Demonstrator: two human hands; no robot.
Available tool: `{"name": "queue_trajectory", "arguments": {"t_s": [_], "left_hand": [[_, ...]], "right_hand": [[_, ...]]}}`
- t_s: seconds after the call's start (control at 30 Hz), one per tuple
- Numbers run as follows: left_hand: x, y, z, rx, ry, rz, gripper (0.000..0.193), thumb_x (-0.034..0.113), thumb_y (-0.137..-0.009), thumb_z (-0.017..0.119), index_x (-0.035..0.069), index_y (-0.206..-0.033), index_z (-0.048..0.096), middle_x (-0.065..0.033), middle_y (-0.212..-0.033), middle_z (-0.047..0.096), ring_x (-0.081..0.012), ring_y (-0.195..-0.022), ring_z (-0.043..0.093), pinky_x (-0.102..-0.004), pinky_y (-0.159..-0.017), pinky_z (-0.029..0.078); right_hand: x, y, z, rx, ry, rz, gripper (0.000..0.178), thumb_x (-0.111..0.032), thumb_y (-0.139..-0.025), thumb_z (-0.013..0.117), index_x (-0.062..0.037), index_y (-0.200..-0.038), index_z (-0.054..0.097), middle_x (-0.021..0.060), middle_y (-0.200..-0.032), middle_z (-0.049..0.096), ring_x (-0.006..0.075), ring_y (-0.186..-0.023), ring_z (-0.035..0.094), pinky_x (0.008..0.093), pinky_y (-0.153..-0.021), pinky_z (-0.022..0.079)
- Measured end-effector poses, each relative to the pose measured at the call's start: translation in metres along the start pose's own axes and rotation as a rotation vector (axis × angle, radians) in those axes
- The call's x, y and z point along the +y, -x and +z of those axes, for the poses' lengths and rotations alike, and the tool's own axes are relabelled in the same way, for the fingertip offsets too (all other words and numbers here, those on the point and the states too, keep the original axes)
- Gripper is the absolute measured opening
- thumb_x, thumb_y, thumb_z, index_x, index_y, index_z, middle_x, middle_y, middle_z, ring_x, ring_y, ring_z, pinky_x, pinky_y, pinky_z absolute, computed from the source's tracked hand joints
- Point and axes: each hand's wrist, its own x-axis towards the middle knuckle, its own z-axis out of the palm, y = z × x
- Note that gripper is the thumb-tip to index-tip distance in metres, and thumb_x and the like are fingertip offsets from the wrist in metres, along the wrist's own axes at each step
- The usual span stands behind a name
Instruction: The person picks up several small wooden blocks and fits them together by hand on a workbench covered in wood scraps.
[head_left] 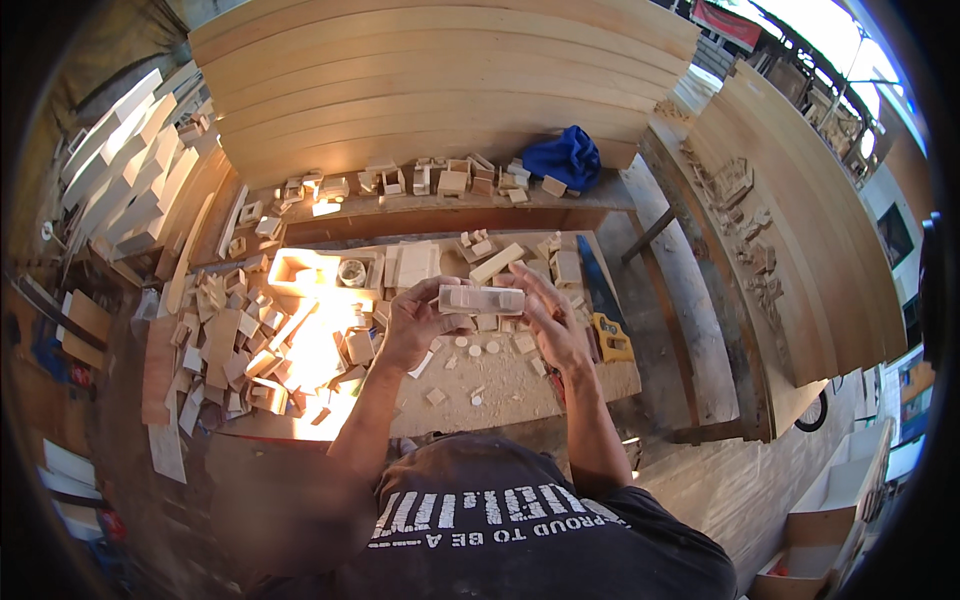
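Over the middle of the worktable (pixel 420 405), a pale oblong wooden block (pixel 480 299) is held level between both hands. My left hand (pixel 412 325) is closed round its left end, thumb and fingers pressed on it. At the other end, my right hand (pixel 550 318) has its thumb and fingers about the block's right edge. Below the block lie small wooden discs (pixel 475 349), offcuts and shavings. A longer light wooden bar (pixel 497 263) rests just beyond the hands. To the right lies a handsaw with a yellow handle (pixel 612 338) and a blue blade.
A sunlit heap of wooden offcuts (pixel 225 345) covers the table's left side, beside an open wooden box (pixel 303 272) and a round container (pixel 352 272). Small wooden assemblies (pixel 453 180) and a blue cloth (pixel 563 160) line the rear bench. Large boards (pixel 450 75) stand behind.
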Motion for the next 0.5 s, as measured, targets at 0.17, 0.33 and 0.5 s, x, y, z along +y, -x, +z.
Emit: {"name": "queue_trajectory", "arguments": {"t_s": [0.17, 0.33, 0.5], "left_hand": [[0.000, -0.006, 0.001, -0.069, -0.179, 0.157, 0.057, -0.007, -0.085, 0.074, 0.004, -0.138, 0.055, -0.0129, -0.135, 0.061, -0.0210, -0.118, 0.062, -0.0329, -0.093, 0.060], [0.014, 0.001, 0.012, -0.065, -0.156, 0.014, 0.073, -0.009, -0.087, 0.070, 0.007, -0.151, 0.041, -0.0131, -0.144, 0.054, -0.0244, -0.121, 0.061, -0.0331, -0.094, 0.058], [0.007, 0.006, 0.015, -0.098, -0.061, -0.092, 0.066, 0.001, -0.094, 0.067, 0.005, -0.152, 0.037, -0.0134, -0.141, 0.056, -0.0264, -0.122, 0.062, -0.0344, -0.092, 0.058]], "right_hand": [[0.003, 0.005, -0.014, -0.080, -0.066, 0.148, 0.057, -0.019, -0.095, 0.071, 0.0049, -0.142, 0.048, 0.0154, -0.123, 0.065, 0.0196, -0.109, 0.064, 0.0337, -0.090, 0.055], [-0.001, 0.009, -0.007, 0.002, 0.100, -0.065, 0.058, -0.013, -0.093, 0.074, 0.0045, -0.141, 0.049, 0.0145, -0.129, 0.062, 0.0201, -0.115, 0.061, 0.0329, -0.094, 0.053], [0.001, 0.009, -0.008, -0.010, 0.139, -0.153, 0.058, -0.002, -0.089, 0.074, 0.0033, -0.141, 0.050, 0.0141, -0.133, 0.059, 0.0208, -0.122, 0.058, 0.0322, -0.100, 0.051]]}}
